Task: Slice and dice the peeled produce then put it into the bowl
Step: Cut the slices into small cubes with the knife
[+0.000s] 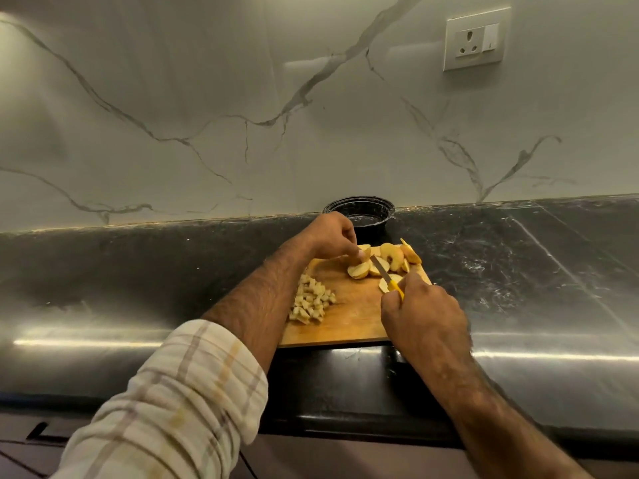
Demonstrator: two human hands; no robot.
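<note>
On the board [349,316], far end: your left hand [332,236] pins a stack of slices [359,269] with curled fingers [359,253]; your right hand [420,307] is wrapped round the yellow handle of the knife [385,273], blade lying across the slices just right of the left fingertips; more slices [392,255] lean at the far right corner, one lies near the handle; a heap of dice [313,300] sits at the board's left edge, well apart from the blade; the bowl [361,214] stands behind the board against the wall, dark inside, contents hard to tell.

Judged stage: dicing partway done, nothing seen moved to the bowl yet.

For this cut: keep the left fingertips tucked back, knuckles facing the blade, since the tips sit very close to it; press the stack flat so the slices don't slide over one another; draw the blade down and through rather than pushing straight; cut strips first, then turn and cross-cut to match the heap; keep the heap clear of the board's edge, or bits may drop onto the worktop [518,257].
</note>
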